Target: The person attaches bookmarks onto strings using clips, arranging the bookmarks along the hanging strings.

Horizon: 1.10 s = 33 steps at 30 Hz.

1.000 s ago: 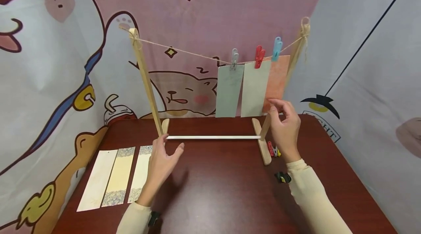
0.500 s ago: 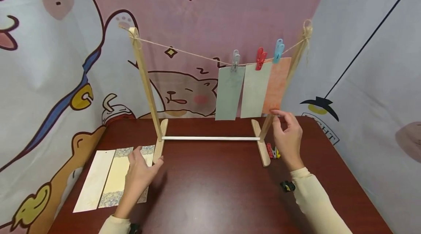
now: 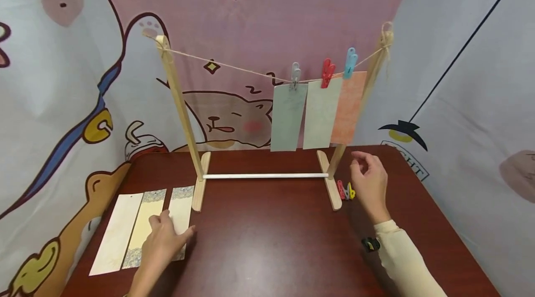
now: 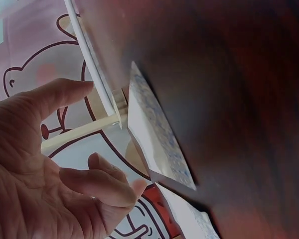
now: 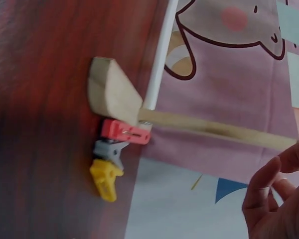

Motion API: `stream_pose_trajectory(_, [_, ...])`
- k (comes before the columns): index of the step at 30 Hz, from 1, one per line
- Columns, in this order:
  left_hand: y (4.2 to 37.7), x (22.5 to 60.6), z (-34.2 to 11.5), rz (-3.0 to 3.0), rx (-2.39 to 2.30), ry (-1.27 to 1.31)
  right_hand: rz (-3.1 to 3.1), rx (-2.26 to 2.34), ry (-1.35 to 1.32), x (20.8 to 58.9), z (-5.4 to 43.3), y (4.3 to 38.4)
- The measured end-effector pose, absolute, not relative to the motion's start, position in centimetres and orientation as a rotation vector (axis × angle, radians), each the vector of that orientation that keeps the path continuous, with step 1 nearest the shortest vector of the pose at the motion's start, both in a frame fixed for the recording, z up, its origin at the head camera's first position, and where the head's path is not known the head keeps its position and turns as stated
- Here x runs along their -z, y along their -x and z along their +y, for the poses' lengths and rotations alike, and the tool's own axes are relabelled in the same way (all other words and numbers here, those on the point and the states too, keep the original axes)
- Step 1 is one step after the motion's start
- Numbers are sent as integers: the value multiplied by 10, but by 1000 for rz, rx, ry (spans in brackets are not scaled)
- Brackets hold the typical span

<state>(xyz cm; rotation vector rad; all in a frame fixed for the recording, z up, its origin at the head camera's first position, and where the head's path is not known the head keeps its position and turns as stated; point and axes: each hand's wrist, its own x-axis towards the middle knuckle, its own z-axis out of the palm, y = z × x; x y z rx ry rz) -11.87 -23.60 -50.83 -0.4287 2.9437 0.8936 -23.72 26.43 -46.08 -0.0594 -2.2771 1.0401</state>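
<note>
Here, left hand: fingers apart — over 3 paper strips on the table.
Right hand: fingers loosely curled, thumb contact unclear — near 3 clips.
String: 3 cards hanging.

The table, dark red-brown with a glossy surface, extends beneath the left fingers and right fingers. A diffuse sheen lies between them, nearer the viewer. Beyond both, a creased backdrop rises: pink centrally, pale grey outward, printed with cartoon animals.
</note>
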Motion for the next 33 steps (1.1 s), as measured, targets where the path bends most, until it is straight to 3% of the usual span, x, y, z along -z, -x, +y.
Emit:
stream_pose_trajectory(17, [114,524,-246,2920,-800,426,-2669,-973,212,481,297,223])
stream_pose_trajectory(33, [114,523,-251,2933,-721,461,-3062,-916,135,503,320,241])
